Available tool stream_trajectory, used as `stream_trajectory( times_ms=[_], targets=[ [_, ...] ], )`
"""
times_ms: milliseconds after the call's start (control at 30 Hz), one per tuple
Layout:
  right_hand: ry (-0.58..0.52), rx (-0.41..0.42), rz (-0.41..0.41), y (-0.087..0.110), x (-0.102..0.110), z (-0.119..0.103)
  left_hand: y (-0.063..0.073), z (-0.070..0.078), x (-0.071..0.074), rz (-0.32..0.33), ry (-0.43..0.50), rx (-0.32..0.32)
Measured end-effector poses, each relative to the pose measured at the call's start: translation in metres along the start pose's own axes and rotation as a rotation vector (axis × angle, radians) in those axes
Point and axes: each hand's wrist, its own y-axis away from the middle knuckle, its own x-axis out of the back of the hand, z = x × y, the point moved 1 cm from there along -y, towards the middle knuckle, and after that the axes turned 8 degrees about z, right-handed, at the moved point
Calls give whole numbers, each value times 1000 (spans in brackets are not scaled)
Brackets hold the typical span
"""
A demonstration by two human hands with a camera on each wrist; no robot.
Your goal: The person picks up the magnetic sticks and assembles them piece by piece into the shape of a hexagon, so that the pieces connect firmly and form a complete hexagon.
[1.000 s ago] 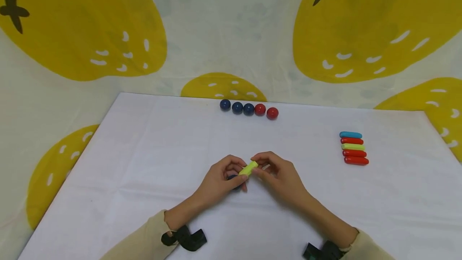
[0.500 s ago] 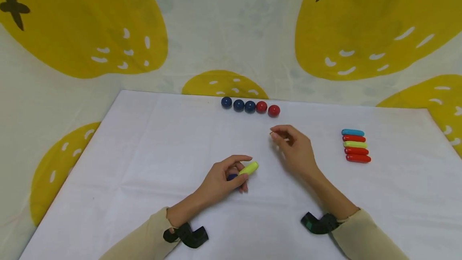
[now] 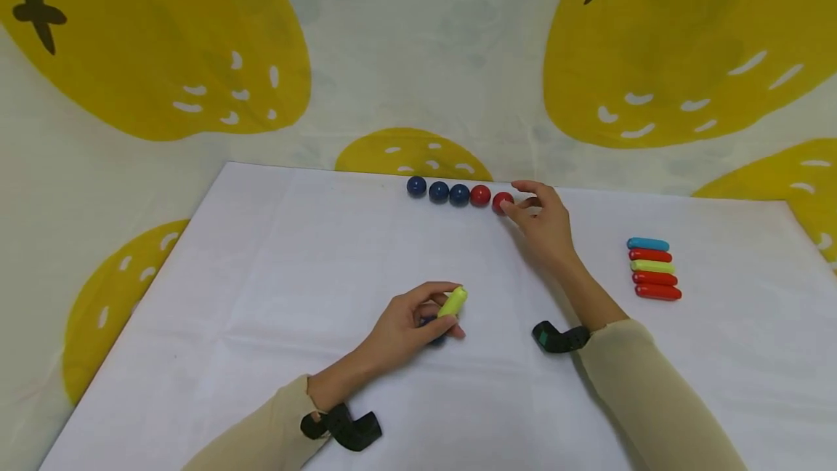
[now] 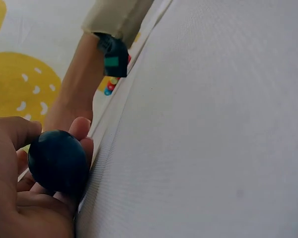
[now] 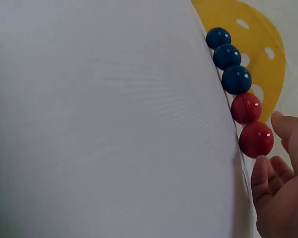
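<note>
The red ball (image 3: 500, 202) at the right end of the row is flanked by the right hand (image 3: 544, 227), whose thumb and fingers are parted around it; no firm grip is seen, and whether it is touched cannot be told for certain. The row is set near the far edge of the counter (image 3: 314, 246), with the other red ball (image 3: 480, 195) just beside and three blue balls (image 3: 439, 192) beyond. By the left hand (image 3: 407, 320), a yellow stick (image 3: 453, 302) is pinched at a tilt, and a blue ball (image 4: 58, 161) is cradled beneath; whether the two are joined cannot be made out.

The step in hand is judged to be the grasping of the red ball. It is best pinched across its middle from both sides at once, since a smooth, round thing is easily rolled by a one-sided touch. The other red ball should not be nudged, or the row could be set rolling. The left hand is best held steady meanwhile, lest its load be dropped.

At the right, five sticks (image 3: 652, 267) are laid side by side. No brand, label or writing can be read on balls or sticks; on a black wrist mount (image 4: 110, 49) a green patch is seen, without legible lettering.
</note>
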Motion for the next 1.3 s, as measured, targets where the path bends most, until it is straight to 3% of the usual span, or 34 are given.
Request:
stream_trajectory(
  times_ms=[233, 400, 633, 867, 1133, 1300],
  targets=[
    [100, -62, -66, -10, -6, 9, -3, -13, -2, 21, 13, -26],
    [96, -48, -86, -14, -5, 13, -4, -23, -1, 37, 39, -38],
    [73, -75, -64, -7, 0, 12, -4, -23, -1, 43, 48, -15],
    [17, -44, -117, 21, 13, -3, -2, -21, 0, 58, 55, 8],
    [-67, -38, -211, 71, 27, -14, -2, -23, 2, 71, -15, 7],
    [-185, -55, -293, 97, 28, -16, -2, -24, 3, 70, -22, 4]
  ],
)
